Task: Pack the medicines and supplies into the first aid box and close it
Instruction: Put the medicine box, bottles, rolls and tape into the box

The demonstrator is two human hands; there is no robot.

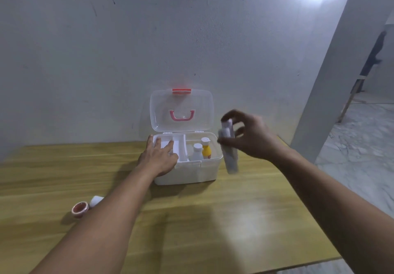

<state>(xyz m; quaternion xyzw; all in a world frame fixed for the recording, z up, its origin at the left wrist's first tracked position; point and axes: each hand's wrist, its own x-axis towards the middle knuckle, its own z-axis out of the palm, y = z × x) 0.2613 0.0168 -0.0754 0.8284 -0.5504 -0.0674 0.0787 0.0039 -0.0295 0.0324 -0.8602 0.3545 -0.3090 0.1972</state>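
The right hand [249, 137] pinches a blurred whitish tube [229, 145] just right of the open first aid box [187, 171]; its label is unreadable. The left hand [158, 159] lies flat, fingers spread, on the box's white inner tray [178, 149]. Two bottles [201, 151] stand inside. The left forearm partly hides a tape roll [80, 209] and a white item [96, 201] on the wooden table [213, 220], against a pale scuffed wall [106, 60].

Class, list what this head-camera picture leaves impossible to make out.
- White item in right hand: motion blur hides what it is.
- Tray compartment: left hand covers its contents.
- White object by tape roll: forearm hides most.
- Bottle label: too small.
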